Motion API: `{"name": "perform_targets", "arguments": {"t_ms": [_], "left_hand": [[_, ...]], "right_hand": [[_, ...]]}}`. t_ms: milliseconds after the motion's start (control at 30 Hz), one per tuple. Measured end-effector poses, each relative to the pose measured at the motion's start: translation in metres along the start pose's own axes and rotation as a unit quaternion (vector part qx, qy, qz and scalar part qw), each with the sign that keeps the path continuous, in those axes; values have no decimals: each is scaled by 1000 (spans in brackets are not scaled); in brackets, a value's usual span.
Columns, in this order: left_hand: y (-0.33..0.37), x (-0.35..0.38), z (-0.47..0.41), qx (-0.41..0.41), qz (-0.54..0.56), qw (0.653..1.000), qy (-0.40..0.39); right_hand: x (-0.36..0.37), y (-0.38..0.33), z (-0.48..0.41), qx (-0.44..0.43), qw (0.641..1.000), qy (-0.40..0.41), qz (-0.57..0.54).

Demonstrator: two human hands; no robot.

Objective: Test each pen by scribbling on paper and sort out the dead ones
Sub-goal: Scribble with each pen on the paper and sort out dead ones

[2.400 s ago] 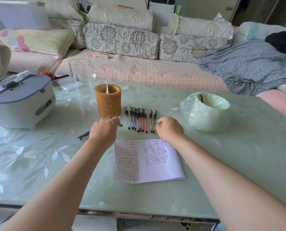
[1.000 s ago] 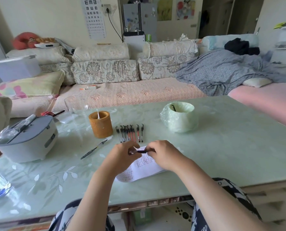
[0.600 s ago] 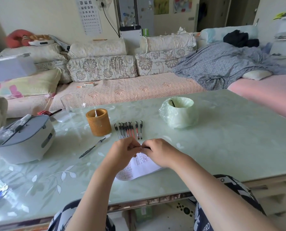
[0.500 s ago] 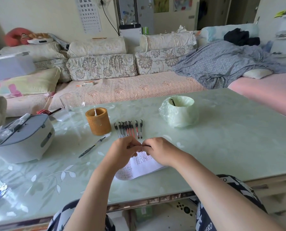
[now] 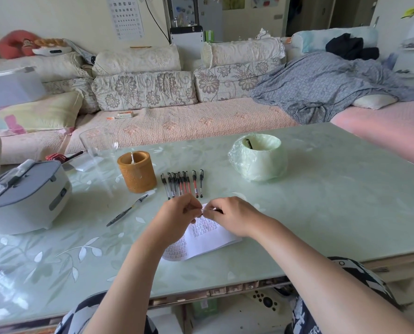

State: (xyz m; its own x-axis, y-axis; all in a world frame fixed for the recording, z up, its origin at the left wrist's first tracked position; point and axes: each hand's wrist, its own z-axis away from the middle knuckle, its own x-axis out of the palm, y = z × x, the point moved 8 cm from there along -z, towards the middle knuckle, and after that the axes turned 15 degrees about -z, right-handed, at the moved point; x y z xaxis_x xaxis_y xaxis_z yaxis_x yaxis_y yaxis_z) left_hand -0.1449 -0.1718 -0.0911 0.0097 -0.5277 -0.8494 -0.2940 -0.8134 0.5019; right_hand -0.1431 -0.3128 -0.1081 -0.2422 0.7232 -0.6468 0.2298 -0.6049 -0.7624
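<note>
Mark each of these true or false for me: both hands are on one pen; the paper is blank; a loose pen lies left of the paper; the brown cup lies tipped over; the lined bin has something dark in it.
1. Both hands hold one pen. True: the left hand and right hand grip the pen above the paper.
2. The paper is blank. False: it is covered in scribbles.
3. A loose pen lies left of the paper. True: the loose pen rests on the table.
4. The brown cup lies tipped over. False: the cup stands upright.
5. The lined bin holds something dark. True: a dark object shows inside the bin.
</note>
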Motion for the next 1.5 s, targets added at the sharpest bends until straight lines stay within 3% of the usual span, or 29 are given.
{"name": "perform_targets", "arguments": {"t_ms": [200, 367, 600, 900, 1100, 1233, 1500], "left_hand": [[-13, 9, -6, 9, -111, 993, 34], [-20, 29, -10, 19, -148, 989, 16], [-27, 47, -19, 44, -156, 987, -23], [-48, 40, -21, -14, -188, 980, -65], [-47, 35, -16, 0, -213, 976, -48], [-45, 37, -15, -4, -212, 977, -36], [-57, 45, -19, -30, -191, 978, -78]], "right_hand": [[-5, 30, -7, -7, 994, 48, -100], [-7, 52, -13, 28, 957, 76, -278], [-4, 56, -11, -24, 980, 72, -186], [24, 40, -8, -104, 990, 19, -96], [27, 35, -10, -71, 970, 52, -226], [24, 39, -12, -10, 932, 62, -356], [37, 44, -15, 28, 943, 36, -329]]}}
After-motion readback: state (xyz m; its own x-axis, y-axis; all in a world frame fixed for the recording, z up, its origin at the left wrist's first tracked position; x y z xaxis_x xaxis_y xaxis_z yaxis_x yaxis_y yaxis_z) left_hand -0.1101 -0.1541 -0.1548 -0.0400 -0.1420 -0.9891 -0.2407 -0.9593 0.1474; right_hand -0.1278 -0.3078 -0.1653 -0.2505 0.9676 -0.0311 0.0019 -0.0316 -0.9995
